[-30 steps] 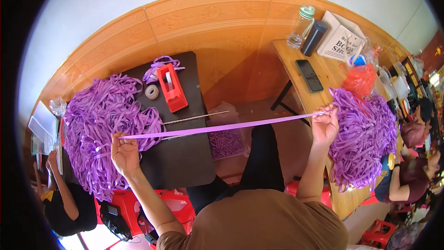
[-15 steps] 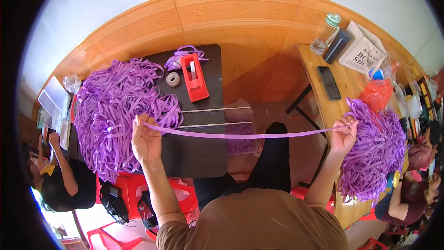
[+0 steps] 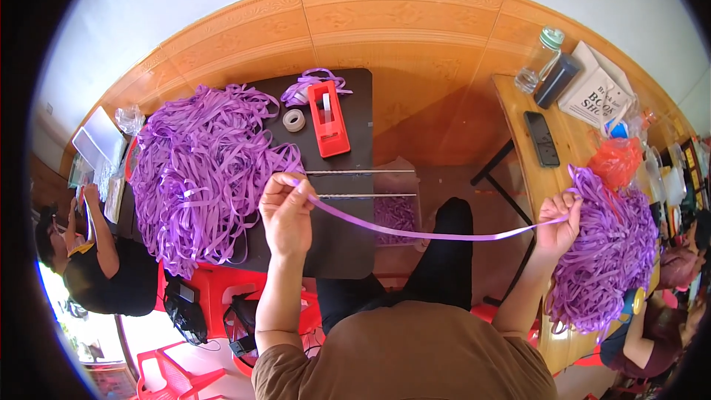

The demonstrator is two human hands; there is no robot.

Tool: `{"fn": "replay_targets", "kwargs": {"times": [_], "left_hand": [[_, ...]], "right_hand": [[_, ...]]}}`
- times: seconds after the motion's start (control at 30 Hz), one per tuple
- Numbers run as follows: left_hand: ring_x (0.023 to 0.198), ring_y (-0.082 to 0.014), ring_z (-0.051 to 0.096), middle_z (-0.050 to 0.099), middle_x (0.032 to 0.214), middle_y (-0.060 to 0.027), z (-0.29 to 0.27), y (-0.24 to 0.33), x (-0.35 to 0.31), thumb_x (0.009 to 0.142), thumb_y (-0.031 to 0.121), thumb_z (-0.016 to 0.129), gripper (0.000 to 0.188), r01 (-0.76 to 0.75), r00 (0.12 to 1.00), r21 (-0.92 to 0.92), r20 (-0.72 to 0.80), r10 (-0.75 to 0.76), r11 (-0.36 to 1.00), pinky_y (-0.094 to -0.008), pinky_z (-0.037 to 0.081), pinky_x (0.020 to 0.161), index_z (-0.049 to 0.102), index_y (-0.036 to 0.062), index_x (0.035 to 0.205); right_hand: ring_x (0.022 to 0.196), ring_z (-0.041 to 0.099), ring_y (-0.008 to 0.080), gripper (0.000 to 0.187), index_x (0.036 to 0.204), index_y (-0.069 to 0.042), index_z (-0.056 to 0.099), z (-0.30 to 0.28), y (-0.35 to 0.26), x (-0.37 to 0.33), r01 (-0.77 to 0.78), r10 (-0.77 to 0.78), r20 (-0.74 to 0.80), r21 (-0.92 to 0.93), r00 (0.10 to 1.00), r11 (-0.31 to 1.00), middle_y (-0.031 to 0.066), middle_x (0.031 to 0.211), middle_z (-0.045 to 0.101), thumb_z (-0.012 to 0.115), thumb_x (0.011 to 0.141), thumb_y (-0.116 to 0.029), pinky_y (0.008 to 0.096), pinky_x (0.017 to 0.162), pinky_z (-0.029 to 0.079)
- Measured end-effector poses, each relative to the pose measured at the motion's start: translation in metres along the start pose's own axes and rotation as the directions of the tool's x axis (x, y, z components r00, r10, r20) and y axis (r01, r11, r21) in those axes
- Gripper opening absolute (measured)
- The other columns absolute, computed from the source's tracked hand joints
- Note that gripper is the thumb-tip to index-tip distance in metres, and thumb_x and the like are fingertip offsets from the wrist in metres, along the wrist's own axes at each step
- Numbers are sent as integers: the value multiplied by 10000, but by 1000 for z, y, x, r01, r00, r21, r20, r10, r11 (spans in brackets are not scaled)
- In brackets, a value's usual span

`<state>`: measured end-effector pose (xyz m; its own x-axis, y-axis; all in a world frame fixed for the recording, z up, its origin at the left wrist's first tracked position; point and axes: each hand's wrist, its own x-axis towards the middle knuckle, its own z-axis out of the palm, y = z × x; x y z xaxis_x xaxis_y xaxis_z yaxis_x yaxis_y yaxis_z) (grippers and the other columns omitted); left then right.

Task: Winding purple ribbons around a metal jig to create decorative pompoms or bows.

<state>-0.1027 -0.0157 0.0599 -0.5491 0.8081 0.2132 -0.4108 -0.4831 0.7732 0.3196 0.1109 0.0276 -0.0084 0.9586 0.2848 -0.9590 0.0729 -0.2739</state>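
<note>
A single purple ribbon (image 3: pixel 422 235) sags in a shallow curve between my two hands. Its left end is pinched in the fingers of my left hand (image 3: pixel 287 215), above the dark table's right half. My right hand (image 3: pixel 558 224) grips the other end, beside a purple ribbon heap (image 3: pixel 603 267) on the wooden table. A larger purple ribbon pile (image 3: pixel 200 170) covers much of the dark table, left of my left hand. Two thin metal rods (image 3: pixel 363 195) jut over that table's right edge, just beyond my left hand.
On the dark table (image 3: pixel 341 244) stand a red tape dispenser (image 3: pixel 330 122) and a tape roll (image 3: pixel 294 120). A phone (image 3: pixel 541 138), a bottle (image 3: pixel 539 59) and a paper bag (image 3: pixel 596 92) occupy the wooden table (image 3: pixel 511 104). Below, a bin of ribbons (image 3: pixel 396 215). People sit at both sides.
My left hand has moved right, closer to my right hand, and the ribbon between them hangs slacker. The whole view has shifted slightly.
</note>
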Motion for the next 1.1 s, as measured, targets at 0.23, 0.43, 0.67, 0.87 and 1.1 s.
{"fn": "replay_targets", "kwargs": {"times": [0.23,0.43,0.67,0.87,1.1], "left_hand": [[809,-206,622,619,866,-125,22,-15,-5,792,-117,600,170,-67,988,106,147,51,992,-322,507,797,518,26,835],[790,-126,582,583,883,-81,34,-26,-16,763,-163,633,216,-57,980,242,199,8,969,-245,497,732,529,10,841],[738,-111,560,594,802,-60,55,-35,-26,697,-111,720,233,-212,930,487,366,22,847,-229,453,667,543,5,794],[719,-147,572,597,774,-71,65,-33,-33,669,-96,738,222,-319,867,559,498,-2,766,-247,452,657,572,9,773],[693,-179,591,599,783,-82,65,-34,-33,674,-101,677,183,-439,800,562,599,21,702,-269,475,588,592,17,786]], "right_hand": [[678,405,122,85,974,-54,539,25,45,-10,-46,63,67,-226,996,973,34,804,469,563,897,-80,275,642,337],[714,446,164,147,973,-53,557,44,85,-25,-140,190,106,-361,976,922,95,853,518,595,834,-26,281,641,362],[651,575,93,207,883,23,637,83,125,-44,-117,381,171,-771,909,626,76,810,607,647,725,157,193,554,463],[774,584,107,165,916,63,616,98,136,-40,87,481,361,-861,799,502,76,880,573,606,776,148,224,704,520],[656,591,120,162,874,38,650,90,144,-38,228,474,406,-893,782,388,79,791,609,645,732,117,220,577,458]]}}
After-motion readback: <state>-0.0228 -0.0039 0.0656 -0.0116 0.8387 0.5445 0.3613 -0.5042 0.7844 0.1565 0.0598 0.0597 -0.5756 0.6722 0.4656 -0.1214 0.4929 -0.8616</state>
